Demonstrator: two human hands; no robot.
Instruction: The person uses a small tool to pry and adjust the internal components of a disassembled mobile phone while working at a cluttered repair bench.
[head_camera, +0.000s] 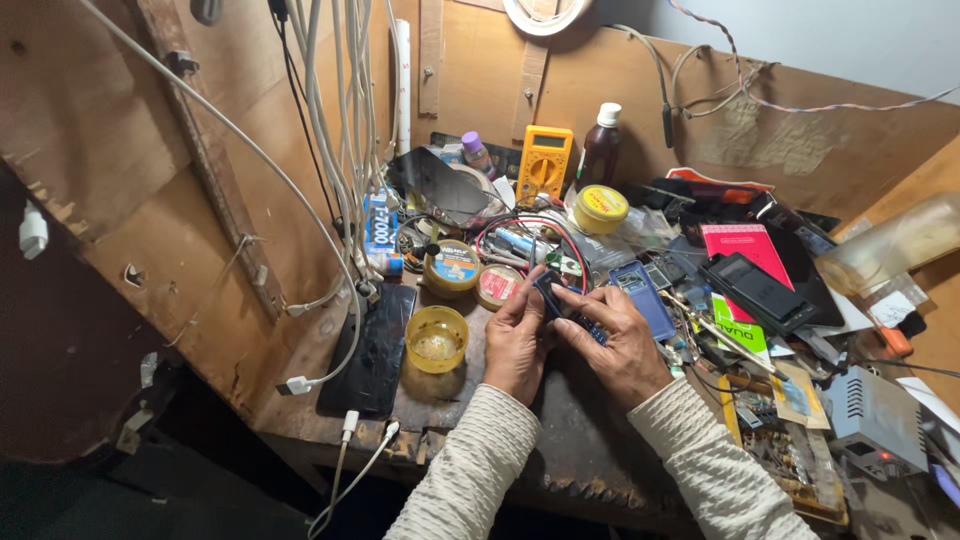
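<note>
- Over on the left side of the counter (600, 470), a dark phone (372, 352) lies flat with white cables (330, 160) hanging down beside it, and a little yellow dish (436, 338) sits just right of it.
- Left hand (516, 340) is closed around the near end of a small dark handset (568, 308), thumb on its top edge.
- Right hand (622, 345) pinches the same handset from the other side, fingers curled over the keypad end. So both hands are together, clamped on it, just above the counter at the middle.
- Handling guess: looks light and stiff, hard plastic, probably a bit slippery and easy to crack if it's opened up. Best gripped by the long edges, not the face.
- Behind it are 2 round tins (452, 265), a yellow multimeter (544, 162) and a brown bottle (598, 150).
- Further right there's a blue phone case (648, 298), a pink notebook (752, 246) and a grey box (878, 420).
- Hard to tell: most of the handset is covered by fingers, so I can't say if the back is on or off. The right-side clutter is a jumble, and the sleeves are cut off at the bottom.
</note>
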